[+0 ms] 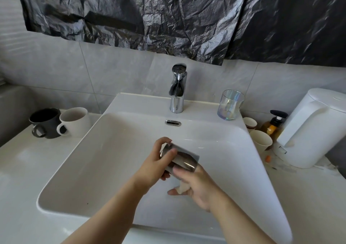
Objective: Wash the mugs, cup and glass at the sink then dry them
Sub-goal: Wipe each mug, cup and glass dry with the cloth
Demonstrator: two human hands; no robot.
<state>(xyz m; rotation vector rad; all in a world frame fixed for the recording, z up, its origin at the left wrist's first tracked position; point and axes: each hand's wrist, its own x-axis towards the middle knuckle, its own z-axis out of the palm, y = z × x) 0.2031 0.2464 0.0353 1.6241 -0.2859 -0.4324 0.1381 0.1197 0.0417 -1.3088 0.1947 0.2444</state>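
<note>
Fingers of my left hand (159, 162) and right hand (198, 187) clamp round the shiny steel cup (182, 158), probably light and slippery, above the white sink (84, 168).

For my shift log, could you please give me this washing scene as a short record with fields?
held item: metal cup, tilted over the sink basin
left hand: grips one end of it
right hand: grips the other end
left counter: black mug and white mug, upright, side by side
by the tap: glass, upright, on its right
water: none seen running
</note>
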